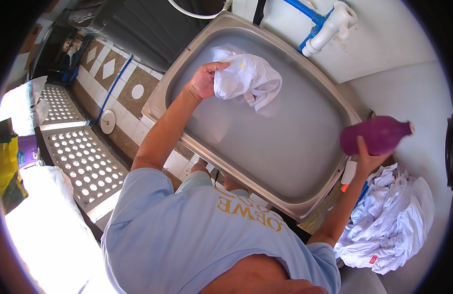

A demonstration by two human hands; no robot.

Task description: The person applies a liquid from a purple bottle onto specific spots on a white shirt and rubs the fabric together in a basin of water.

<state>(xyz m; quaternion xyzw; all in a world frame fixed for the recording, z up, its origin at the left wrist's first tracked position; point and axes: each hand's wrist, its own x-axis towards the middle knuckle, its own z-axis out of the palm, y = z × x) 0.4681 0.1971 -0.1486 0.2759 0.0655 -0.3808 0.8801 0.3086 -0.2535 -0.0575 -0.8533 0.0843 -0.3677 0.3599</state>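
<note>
A wide sink with a pale rim (pixel 226 159) holds cloudy greyish water (pixel 285 152). Over its far left part, my left hand (pixel 206 81) grips a bunched white cloth garment (pixel 248 78) by one side. The cloth has a yellowish spot on it, and its lower end hangs at or into the water; which of the two is hard to tell. My right hand (pixel 369 159) is wrapped round a magenta plastic bottle (pixel 376 134) at the sink's right end. The bottle lies nearly level, with its neck pointing right, away from the sink.
A heap of white clothes (pixel 388 220) lies right of the sink, under my right forearm. A white tap (pixel 329 27) with a blue pipe sticks out from the wall. On the left are a perforated panel (pixel 84 161), the tiled floor (pixel 123 93) and a dark ribbed container (pixel 143 29).
</note>
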